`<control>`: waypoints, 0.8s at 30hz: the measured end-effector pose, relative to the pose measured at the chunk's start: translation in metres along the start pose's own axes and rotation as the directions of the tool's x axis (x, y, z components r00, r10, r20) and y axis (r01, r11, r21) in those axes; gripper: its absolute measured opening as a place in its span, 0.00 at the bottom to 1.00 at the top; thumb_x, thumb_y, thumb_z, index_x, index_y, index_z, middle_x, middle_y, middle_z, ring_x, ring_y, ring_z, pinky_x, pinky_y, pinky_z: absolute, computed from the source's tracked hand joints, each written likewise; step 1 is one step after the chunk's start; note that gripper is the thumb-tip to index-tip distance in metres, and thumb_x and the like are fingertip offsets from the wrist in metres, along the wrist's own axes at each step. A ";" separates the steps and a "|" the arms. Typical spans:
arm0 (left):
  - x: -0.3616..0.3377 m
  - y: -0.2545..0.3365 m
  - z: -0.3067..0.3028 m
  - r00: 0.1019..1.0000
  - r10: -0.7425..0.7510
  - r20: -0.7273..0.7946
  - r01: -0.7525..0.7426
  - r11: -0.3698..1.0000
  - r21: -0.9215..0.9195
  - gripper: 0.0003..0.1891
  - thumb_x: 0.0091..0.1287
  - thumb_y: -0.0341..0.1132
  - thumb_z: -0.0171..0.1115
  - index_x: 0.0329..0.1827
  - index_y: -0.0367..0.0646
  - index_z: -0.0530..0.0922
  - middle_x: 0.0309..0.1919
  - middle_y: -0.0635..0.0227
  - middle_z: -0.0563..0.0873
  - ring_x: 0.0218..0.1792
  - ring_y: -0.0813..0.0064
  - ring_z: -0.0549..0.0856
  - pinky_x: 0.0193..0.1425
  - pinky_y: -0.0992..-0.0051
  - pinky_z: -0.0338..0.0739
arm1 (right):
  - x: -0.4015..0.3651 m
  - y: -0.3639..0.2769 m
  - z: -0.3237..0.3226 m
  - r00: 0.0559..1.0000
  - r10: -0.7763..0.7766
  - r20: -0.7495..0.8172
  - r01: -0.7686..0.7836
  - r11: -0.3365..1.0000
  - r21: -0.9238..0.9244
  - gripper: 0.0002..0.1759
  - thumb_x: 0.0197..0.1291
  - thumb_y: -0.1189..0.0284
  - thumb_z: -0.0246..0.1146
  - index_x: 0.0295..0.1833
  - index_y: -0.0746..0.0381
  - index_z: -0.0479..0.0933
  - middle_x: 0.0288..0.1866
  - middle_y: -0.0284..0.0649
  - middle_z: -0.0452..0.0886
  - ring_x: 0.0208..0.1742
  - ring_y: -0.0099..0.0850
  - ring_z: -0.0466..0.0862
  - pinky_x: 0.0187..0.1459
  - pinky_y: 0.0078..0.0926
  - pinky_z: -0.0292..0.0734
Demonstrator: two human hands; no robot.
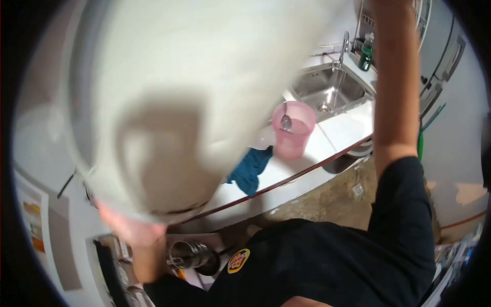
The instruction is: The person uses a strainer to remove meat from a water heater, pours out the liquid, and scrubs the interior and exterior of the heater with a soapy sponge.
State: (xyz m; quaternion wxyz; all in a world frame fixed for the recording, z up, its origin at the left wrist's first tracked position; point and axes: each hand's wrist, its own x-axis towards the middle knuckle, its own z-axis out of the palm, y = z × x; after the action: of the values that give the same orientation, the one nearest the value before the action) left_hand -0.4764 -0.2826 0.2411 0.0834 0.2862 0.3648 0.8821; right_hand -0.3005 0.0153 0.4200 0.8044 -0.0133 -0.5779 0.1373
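A large, pale, rounded container (230,61) with a clear-looking outer edge fills the upper left, very close to my eyes and partly blurred. A dark shadow lies across its lower part. My left hand (133,225) grips it at its lower end, fingers blurred and partly hidden behind it. My right arm is raised along the right side, and the hand is cut off by the top edge. Beyond the container, a pink plastic tumbler (295,140) with a metal spoon (286,123) in it stands on the white counter (342,125). A dark teal cloth (250,171) hangs over the counter's edge.
Behind the tumbler is a steel sink (353,92) with a tall faucet (343,48). A green bottle (366,53) stands at its back right corner. Stacked metal vessels (189,253) sit low at the left. A refrigerator (455,102) stands at the right.
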 end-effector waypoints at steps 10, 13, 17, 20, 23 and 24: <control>-0.110 -0.163 0.220 0.496 -0.633 0.594 0.846 0.507 -0.166 0.32 0.73 0.55 0.42 0.72 0.44 0.57 0.68 0.66 0.66 0.68 0.67 0.66 0.72 0.59 0.58 | 0.070 -0.011 -0.296 0.978 -0.159 0.134 0.208 0.752 -0.626 0.49 0.68 0.40 0.26 0.59 0.79 0.66 0.46 0.68 0.76 0.44 0.47 0.85 0.40 0.47 0.90; -0.155 -0.232 0.251 0.338 -0.746 0.573 0.939 0.306 -0.155 0.28 0.74 0.53 0.40 0.68 0.43 0.62 0.65 0.64 0.71 0.64 0.67 0.72 0.68 0.60 0.65 | 0.070 0.011 -0.351 0.983 -0.184 -0.009 0.145 0.807 -0.573 0.32 0.68 0.50 0.45 0.45 0.71 0.76 0.34 0.44 0.79 0.34 0.28 0.78 0.35 0.27 0.76; -0.194 -0.308 0.271 0.128 -0.853 0.506 0.988 0.063 -0.143 0.27 0.74 0.53 0.37 0.65 0.41 0.66 0.59 0.60 0.77 0.59 0.65 0.77 0.64 0.60 0.71 | 0.056 0.050 -0.398 0.977 -0.119 0.179 0.192 0.857 -0.478 0.19 0.68 0.60 0.57 0.41 0.68 0.81 0.30 0.33 0.79 0.30 0.18 0.72 0.31 0.14 0.65; -0.197 -0.375 0.279 0.080 -0.886 0.457 0.984 -0.002 -0.177 0.28 0.73 0.54 0.38 0.64 0.39 0.66 0.56 0.59 0.79 0.56 0.64 0.79 0.63 0.60 0.72 | 0.035 0.083 -0.380 0.960 -0.068 0.271 0.185 0.881 -0.436 0.14 0.65 0.65 0.61 0.39 0.68 0.80 0.26 0.29 0.73 0.27 0.18 0.69 0.28 0.15 0.62; -0.171 -0.428 0.286 0.113 -0.931 0.348 0.966 0.020 -0.259 0.28 0.72 0.54 0.41 0.63 0.39 0.67 0.56 0.61 0.78 0.57 0.65 0.79 0.61 0.62 0.74 | 0.025 0.128 -0.357 0.876 -0.250 0.414 0.408 0.842 -0.354 0.17 0.59 0.62 0.66 0.33 0.68 0.79 0.23 0.33 0.72 0.23 0.23 0.69 0.26 0.19 0.61; -0.156 -0.444 0.288 0.131 -0.943 0.305 0.958 0.042 -0.283 0.28 0.71 0.54 0.42 0.63 0.40 0.67 0.56 0.61 0.78 0.57 0.65 0.78 0.60 0.62 0.74 | 0.021 0.141 -0.348 0.837 -0.310 0.451 0.477 0.817 -0.325 0.18 0.57 0.60 0.67 0.30 0.67 0.79 0.22 0.34 0.71 0.22 0.24 0.69 0.25 0.21 0.61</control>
State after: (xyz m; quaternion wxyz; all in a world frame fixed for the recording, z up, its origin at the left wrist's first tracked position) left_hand -0.2129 0.1526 0.0290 0.7084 -0.0364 0.2632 0.6539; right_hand 0.0012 0.2035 0.2989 0.6656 -0.0391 -0.7269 -0.1644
